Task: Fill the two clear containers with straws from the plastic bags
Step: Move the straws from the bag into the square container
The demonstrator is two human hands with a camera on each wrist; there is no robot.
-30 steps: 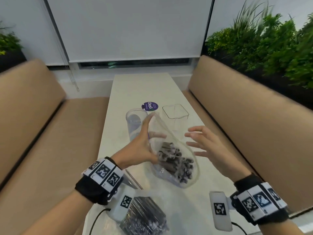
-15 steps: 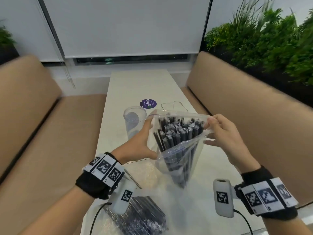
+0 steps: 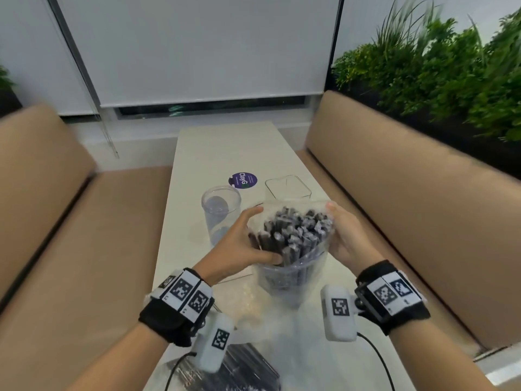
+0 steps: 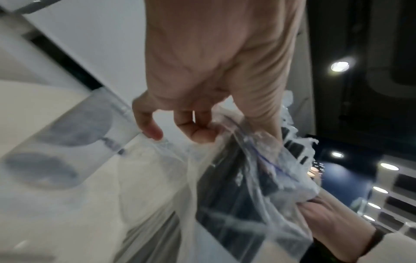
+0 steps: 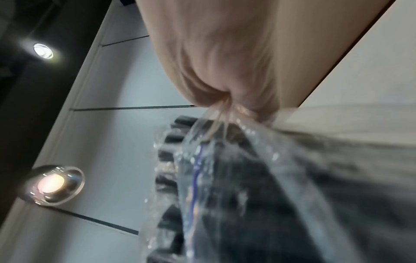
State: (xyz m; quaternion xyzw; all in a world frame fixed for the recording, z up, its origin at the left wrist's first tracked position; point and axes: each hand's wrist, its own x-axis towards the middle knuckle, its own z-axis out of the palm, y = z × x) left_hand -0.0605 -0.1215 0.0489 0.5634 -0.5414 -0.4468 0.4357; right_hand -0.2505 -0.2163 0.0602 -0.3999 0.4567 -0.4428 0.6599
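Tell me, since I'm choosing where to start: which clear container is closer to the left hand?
The round container, standing just beyond the left hand. The square container stands farther back, toward the right.

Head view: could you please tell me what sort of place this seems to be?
Probably a café or restaurant booth: tan padded benches flank a narrow white table, with a plant hedge behind one bench.

Open clear bag (image 3: 293,275) upright, dark straws (image 3: 293,232) standing inside.
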